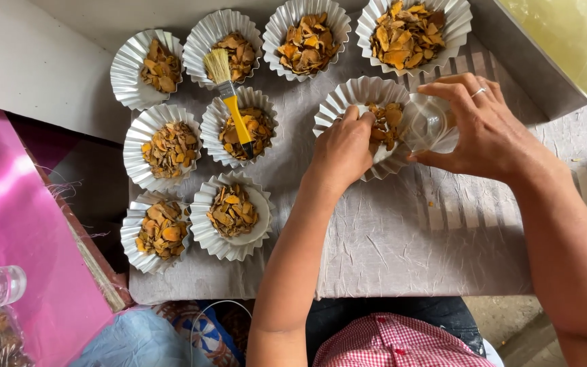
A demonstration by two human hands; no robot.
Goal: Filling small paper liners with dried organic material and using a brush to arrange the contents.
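Over a crinkled grey sheet (402, 245), two hands are working at one fluted foil cup (348, 102).

The left hand (341, 153) is reaching in, fingertips pinched on orange-brown dried chips (385, 122) just ahead of them. The right hand (487, 129) is curling its fingers around a clear plastic cup (429, 126), tipping it at the foil rim. A yellow-handled brush (232, 102) is lying well left of the left fingers, across other filled cups.

Bare cloth (402, 251) open near the body, filled foil cups (171, 146) crowding left, brush (234, 109) across two
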